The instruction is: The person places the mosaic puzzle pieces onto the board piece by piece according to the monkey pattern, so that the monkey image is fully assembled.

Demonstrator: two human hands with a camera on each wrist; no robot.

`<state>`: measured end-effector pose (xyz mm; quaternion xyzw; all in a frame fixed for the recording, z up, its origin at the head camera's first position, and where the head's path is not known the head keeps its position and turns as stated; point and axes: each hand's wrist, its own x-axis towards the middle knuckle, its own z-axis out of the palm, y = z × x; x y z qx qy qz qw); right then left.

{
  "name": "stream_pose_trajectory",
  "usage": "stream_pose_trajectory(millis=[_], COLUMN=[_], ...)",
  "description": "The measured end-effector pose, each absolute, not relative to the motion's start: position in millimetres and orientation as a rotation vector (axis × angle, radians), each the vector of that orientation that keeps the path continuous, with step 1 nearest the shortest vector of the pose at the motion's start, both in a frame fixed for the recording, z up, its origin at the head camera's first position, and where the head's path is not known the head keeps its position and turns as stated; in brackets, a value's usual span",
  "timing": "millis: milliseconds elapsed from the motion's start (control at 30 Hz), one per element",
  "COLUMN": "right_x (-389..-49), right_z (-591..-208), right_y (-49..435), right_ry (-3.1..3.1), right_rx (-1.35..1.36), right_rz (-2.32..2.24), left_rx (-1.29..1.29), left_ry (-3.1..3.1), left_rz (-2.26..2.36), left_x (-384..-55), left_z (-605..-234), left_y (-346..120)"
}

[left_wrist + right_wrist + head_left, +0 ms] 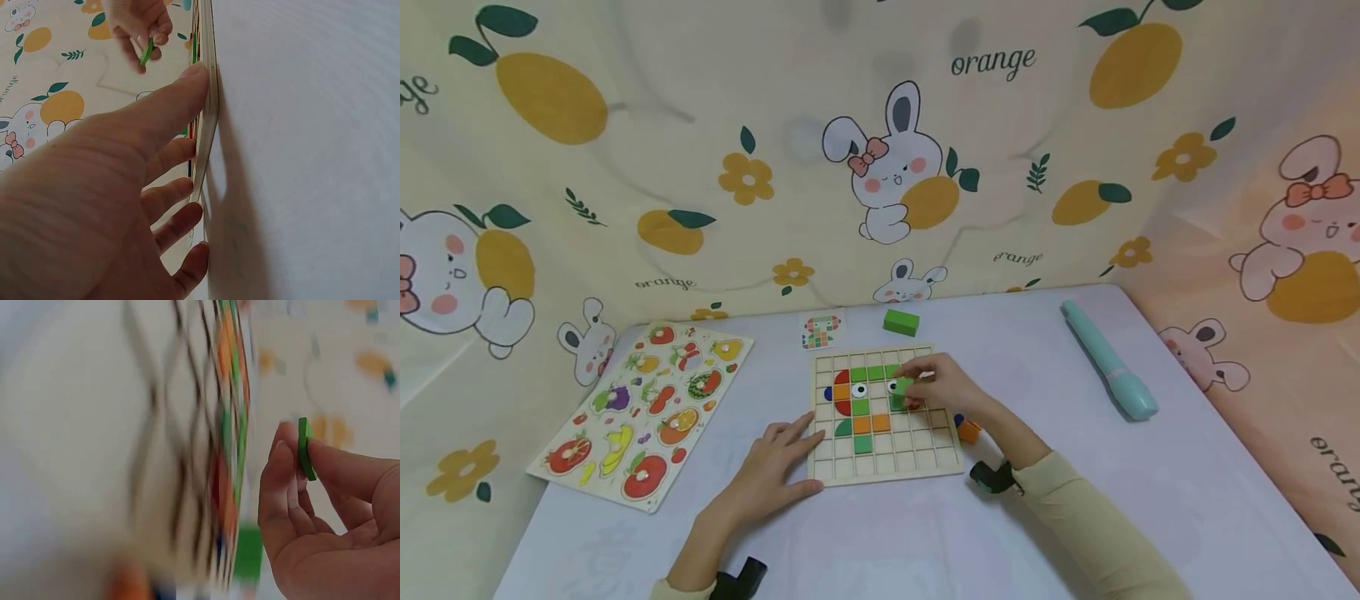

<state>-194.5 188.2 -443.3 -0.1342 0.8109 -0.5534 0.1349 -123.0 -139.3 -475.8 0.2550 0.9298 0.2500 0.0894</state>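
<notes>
A wooden grid board [838, 468] lies on the table, with coloured tiles set in several of its cells: green, orange, red and blue, two of them bearing eyes. My right hand [946, 385] is over the board's right half and pinches a thin green tile [304, 450] between thumb and fingertips. The same tile appears edge-on in the left wrist view, held above the board. My left hand [767, 467] rests at the board's left edge, fingers spread and fairly straight, the thumb [172, 103] touching its side.
A small pattern card [822, 331] and a green block or stack of tiles [901, 322] sit behind the board. Orange pieces [969, 432] and a blue one lie at its right. A fruit-picture board [634, 433] is on the left, a teal wand-shaped object [1108, 362] on the right.
</notes>
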Motion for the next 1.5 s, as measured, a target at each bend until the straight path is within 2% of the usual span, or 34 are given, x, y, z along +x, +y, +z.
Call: stream_pose_trajectory(millis=[200, 500, 1500], right_x=[-179, -168, -154], right_z=[-454, -459, -460], right_y=[135, 100, 86], right_ry=[2.318, 2.339, 2.732], right_rx=[-0.597, -0.713, -0.773], right_rz=[-1.519, -1.386, -0.915], left_rx=[0.776, 0.821, 0.798], left_ry=[2.758, 2.762, 2.766], left_rz=[0.736, 0.737, 0.739], left_x=[-125, -126, -125], left_z=[-476, -477, -477], left_y=[-140, -142, -141])
